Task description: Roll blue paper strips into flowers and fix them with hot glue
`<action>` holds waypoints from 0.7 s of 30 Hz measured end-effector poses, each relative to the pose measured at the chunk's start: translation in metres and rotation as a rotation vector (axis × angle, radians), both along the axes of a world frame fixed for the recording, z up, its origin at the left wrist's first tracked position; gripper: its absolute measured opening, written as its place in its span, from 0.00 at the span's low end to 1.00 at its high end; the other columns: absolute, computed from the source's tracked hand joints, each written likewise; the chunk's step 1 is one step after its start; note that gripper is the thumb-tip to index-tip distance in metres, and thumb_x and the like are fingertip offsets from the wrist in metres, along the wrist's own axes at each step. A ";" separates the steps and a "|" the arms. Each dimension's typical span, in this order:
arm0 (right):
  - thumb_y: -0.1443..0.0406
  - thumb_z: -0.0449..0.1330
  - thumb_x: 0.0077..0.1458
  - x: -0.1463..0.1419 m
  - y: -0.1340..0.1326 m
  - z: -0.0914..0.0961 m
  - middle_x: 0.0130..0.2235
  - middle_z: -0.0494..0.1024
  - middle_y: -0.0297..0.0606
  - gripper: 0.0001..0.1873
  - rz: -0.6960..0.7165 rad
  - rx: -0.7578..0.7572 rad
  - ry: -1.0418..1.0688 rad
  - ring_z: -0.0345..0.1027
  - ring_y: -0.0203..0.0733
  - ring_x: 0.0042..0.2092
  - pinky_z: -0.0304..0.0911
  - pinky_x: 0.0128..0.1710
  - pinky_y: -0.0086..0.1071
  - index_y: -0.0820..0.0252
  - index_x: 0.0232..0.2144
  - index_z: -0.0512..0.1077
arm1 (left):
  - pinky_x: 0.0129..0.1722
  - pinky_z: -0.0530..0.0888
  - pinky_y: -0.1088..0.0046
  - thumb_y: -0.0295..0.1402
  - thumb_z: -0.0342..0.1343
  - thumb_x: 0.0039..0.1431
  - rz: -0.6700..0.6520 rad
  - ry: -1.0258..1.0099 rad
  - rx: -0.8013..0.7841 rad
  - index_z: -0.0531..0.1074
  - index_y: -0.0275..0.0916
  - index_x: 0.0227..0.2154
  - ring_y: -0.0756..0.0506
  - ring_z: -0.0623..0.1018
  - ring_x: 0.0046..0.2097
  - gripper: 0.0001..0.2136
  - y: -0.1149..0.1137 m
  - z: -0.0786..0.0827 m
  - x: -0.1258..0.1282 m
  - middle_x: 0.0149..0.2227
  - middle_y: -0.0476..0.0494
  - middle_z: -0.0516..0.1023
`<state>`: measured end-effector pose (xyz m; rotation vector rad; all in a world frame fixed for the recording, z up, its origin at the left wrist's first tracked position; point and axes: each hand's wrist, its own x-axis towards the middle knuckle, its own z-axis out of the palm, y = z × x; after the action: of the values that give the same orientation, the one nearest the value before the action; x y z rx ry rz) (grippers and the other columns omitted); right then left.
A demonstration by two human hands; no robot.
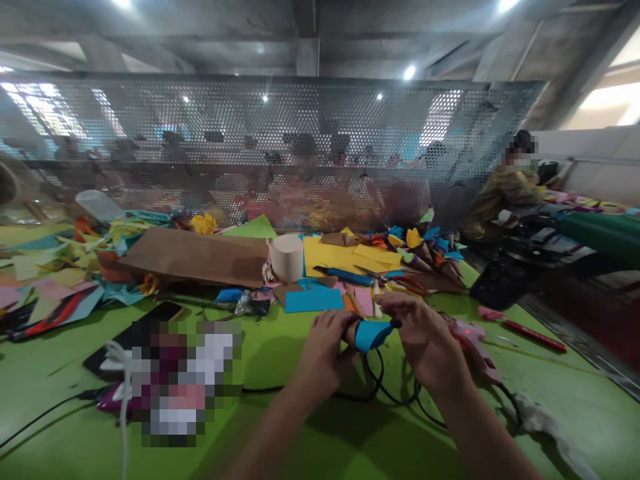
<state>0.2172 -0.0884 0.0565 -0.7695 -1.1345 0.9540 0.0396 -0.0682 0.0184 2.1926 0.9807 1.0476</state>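
My left hand [325, 347] is closed around a small rolled paper piece, its brown end in my fingers and its blue paper [371, 335] flaring out to the right. Just right of it is my right hand [430, 333], fingers stretched and apart from the thumb, close to the blue edge. A small dark spot shows at that edge; I cannot make out what it is. Beyond my hands lie a flat blue paper [314, 300], pink paper strips [364, 300] and a blue-handled cutter [350, 276]. A pink glue gun [473, 343] with a red light lies beside my right hand.
Black cables [377, 383] loop under my hands. A dark phone [133, 337] lies left. Behind stand a cream tape roll [287, 258], brown paper [195, 257], yellow sheets [340, 257] and several paper flowers [415, 238]. A red pen [535, 333] lies right. A perforated metal screen [240, 133] borders the table; another person [510, 187] sits right.
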 end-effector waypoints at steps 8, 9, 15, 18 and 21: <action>0.47 0.59 0.55 -0.001 -0.006 0.004 0.41 0.79 0.42 0.19 0.053 0.027 -0.190 0.67 0.56 0.49 0.61 0.47 0.41 0.52 0.31 0.82 | 0.47 0.64 0.63 0.20 0.54 0.49 0.020 0.046 -0.036 0.68 0.41 0.45 0.39 0.72 0.48 0.19 -0.001 0.007 0.001 0.45 0.41 0.75; 0.48 0.58 0.55 -0.001 -0.006 0.003 0.42 0.79 0.42 0.19 0.062 0.034 -0.197 0.67 0.56 0.50 0.61 0.49 0.42 0.51 0.32 0.82 | 0.48 0.65 0.62 0.20 0.54 0.49 0.015 0.030 -0.030 0.68 0.41 0.45 0.39 0.72 0.49 0.19 -0.001 0.006 0.001 0.46 0.41 0.75; 0.51 0.52 0.62 0.000 -0.005 0.001 0.45 0.79 0.41 0.21 0.115 0.088 -0.329 0.65 0.54 0.53 0.60 0.51 0.41 0.52 0.37 0.81 | 0.48 0.68 0.63 0.21 0.56 0.50 -0.098 -0.199 -0.001 0.67 0.39 0.47 0.40 0.72 0.49 0.20 0.004 -0.008 0.002 0.47 0.39 0.74; 0.52 0.51 0.63 0.001 -0.004 -0.002 0.46 0.79 0.40 0.20 0.117 0.125 -0.330 0.65 0.52 0.54 0.59 0.52 0.40 0.52 0.40 0.80 | 0.49 0.68 0.64 0.22 0.57 0.50 -0.142 -0.277 -0.073 0.66 0.39 0.48 0.40 0.72 0.49 0.20 0.002 -0.010 0.001 0.48 0.39 0.73; 0.52 0.51 0.63 0.003 -0.003 -0.005 0.47 0.78 0.40 0.20 0.117 0.127 -0.312 0.63 0.52 0.56 0.58 0.54 0.40 0.52 0.44 0.79 | 0.50 0.69 0.65 0.26 0.60 0.52 -0.142 -0.303 -0.167 0.66 0.39 0.50 0.41 0.72 0.50 0.21 0.000 -0.007 0.001 0.49 0.40 0.72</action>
<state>0.2198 -0.0917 0.0513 -0.7723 -1.5110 0.8674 0.0401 -0.0686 0.0109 1.8714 0.7364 1.1453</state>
